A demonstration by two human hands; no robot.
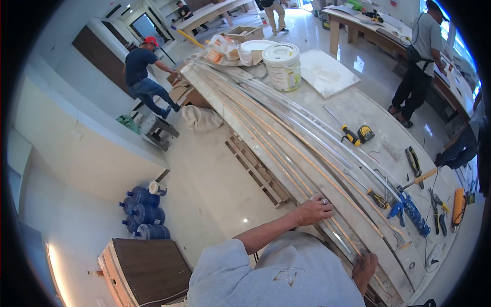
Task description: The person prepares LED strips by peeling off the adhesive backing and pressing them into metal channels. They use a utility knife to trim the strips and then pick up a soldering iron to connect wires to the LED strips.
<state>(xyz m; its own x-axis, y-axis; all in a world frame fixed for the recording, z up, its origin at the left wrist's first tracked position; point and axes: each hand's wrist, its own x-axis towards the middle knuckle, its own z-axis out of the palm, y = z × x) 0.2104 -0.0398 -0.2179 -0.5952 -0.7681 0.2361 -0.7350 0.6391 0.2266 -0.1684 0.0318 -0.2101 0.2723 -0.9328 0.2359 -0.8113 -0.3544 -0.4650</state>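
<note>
Long thin strips run the length of the worktable (327,110), some tan and some silvery. My left hand (313,210), a ring on one finger, is closed on a tan strip (340,230) near the table's edge. Closer to my body, my right hand (364,267) has its fingers bent round the same strip. The fingertips of both hands are partly hidden. Beside the strips lie a screwdriver (378,198) with a yellow and black handle and a blue caulking gun (414,215).
Pliers (413,160), a tape measure (365,134) and a white bucket (282,66) stand or lie on the table. A wooden pallet (255,169) is below its edge. Blue water jugs (146,212) sit by the wall. Other people (142,71) are around the room.
</note>
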